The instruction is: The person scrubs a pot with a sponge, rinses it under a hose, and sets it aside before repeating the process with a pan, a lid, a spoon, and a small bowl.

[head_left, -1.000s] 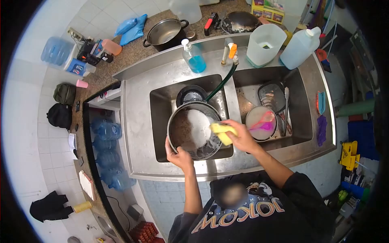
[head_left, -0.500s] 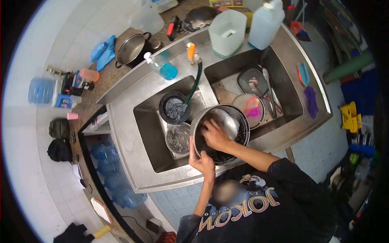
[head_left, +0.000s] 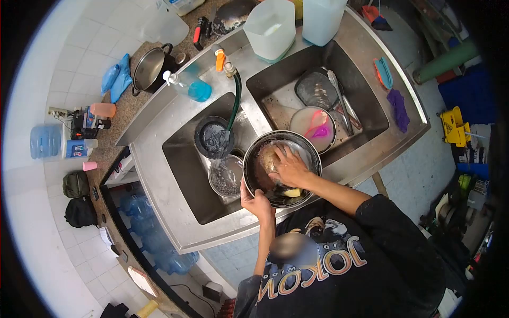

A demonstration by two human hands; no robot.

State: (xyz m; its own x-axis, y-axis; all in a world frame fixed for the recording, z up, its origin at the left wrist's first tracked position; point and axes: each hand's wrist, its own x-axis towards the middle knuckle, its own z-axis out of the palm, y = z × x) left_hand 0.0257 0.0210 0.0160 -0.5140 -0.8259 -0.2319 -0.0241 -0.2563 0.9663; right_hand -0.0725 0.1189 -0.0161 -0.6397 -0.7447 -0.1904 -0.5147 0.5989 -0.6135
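A large round pan is held tilted over the front rim of the double sink, above the divider between the basins. The left hand clamps its near rim, fingers closed around the edge. The right hand lies inside it, fingers spread flat; a yellow sponge sits just below the palm. Left of the pan, two smaller pots crowd the left basin under the green hose. Right of it, a pink-littered plate and tongs fill the other basin.
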